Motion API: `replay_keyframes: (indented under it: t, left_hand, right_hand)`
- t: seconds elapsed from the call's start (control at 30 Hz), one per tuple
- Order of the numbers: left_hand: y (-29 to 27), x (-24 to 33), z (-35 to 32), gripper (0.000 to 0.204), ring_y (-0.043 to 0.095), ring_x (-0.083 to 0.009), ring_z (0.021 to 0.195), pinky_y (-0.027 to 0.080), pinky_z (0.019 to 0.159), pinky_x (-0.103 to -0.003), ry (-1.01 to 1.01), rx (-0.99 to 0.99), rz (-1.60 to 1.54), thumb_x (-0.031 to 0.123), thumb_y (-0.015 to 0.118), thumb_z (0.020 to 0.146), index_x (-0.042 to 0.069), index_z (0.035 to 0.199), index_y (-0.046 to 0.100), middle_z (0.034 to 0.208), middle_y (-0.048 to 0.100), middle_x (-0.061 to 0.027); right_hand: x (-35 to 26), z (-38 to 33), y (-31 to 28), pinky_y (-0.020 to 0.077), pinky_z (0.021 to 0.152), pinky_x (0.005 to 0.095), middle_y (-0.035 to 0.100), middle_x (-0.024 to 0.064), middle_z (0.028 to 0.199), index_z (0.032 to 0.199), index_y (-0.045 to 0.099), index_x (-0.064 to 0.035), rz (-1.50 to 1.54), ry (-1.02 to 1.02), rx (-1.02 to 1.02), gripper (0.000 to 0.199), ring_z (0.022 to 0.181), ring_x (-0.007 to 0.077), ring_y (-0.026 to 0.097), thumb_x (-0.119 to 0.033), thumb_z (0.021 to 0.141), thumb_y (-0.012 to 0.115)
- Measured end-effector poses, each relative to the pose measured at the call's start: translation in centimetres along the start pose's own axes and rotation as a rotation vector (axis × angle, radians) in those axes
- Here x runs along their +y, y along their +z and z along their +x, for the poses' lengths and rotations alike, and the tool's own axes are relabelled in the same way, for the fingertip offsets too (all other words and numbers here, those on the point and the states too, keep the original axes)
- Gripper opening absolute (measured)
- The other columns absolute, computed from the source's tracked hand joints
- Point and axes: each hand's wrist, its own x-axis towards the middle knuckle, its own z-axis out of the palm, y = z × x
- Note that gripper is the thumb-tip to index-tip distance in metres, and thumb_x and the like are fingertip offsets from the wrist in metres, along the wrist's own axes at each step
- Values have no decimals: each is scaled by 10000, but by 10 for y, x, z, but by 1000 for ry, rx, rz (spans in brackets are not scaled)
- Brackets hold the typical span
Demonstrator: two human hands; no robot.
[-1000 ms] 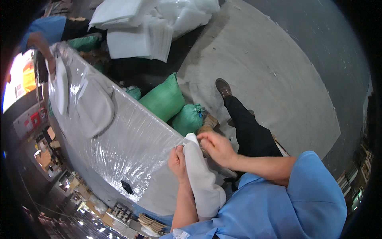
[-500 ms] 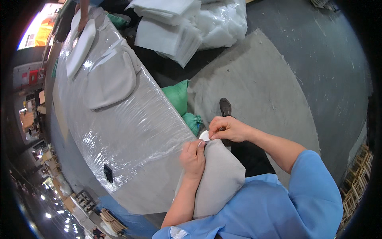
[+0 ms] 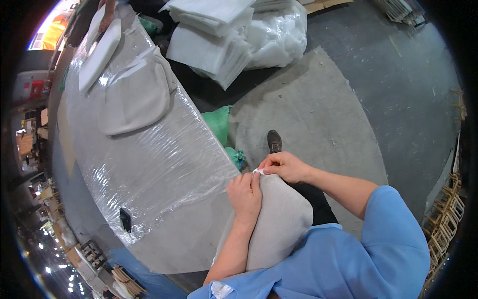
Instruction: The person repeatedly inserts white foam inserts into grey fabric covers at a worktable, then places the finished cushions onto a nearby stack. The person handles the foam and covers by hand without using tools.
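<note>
A light grey fabric cushion cover (image 3: 280, 214) rests against my body, with its far edge between my hands. My left hand (image 3: 245, 193) is closed on that edge, thumb on top. Just right of it, my right hand (image 3: 286, 167) pinches a small bit of white material (image 3: 259, 171) at the cover's top edge. What the white bit belongs to is mostly hidden by my fingers. On the plastic-wrapped table (image 3: 164, 184) to my left lies a second grey cushion cover (image 3: 139, 97), and beyond it a white foam pad (image 3: 101, 57).
A black phone-like object (image 3: 125, 220) lies on the table's left part. Another person's hand (image 3: 106, 22) is at the far end. Green sacks (image 3: 217, 122) sit beside the table; white foam sheets (image 3: 199, 52) are stacked beyond. Wooden frames (image 3: 445, 219) stand at the right.
My right hand has come lower and nearer the cover's edge, and less of the white material shows. My left hand stays on the cover. The whole view has shifted slightly.
</note>
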Motion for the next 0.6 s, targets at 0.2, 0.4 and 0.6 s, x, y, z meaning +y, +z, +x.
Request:
replay_keyframes:
  t: [0.2,0.4,0.6]
  left_hand:
    - [6,-5,7,243,559,-332,879,402,849,-482,-106,-23,89,257,677,973,66,825,707,834,653,-111]
    - [13,-12,9,207,508,-316,1016,384,904,-470,-129,91,121,247,707,941,61,853,731,1022,585,-83]
    - [17,-27,11,201,513,-320,991,390,893,-470,-76,89,109,242,747,910,54,841,728,1005,575,-92]
  right_hand:
    - [13,26,6,526,814,305,697,65,1003,868,658,-18,-16,193,85,138,917,129,636,-78,983,705]
    - [5,43,11,490,585,341,653,42,765,827,663,-41,97,538,68,205,667,125,596,-171,971,728]
    - [37,53,9,575,651,334,700,36,843,930,688,-49,444,619,-113,169,733,124,673,-202,997,712]
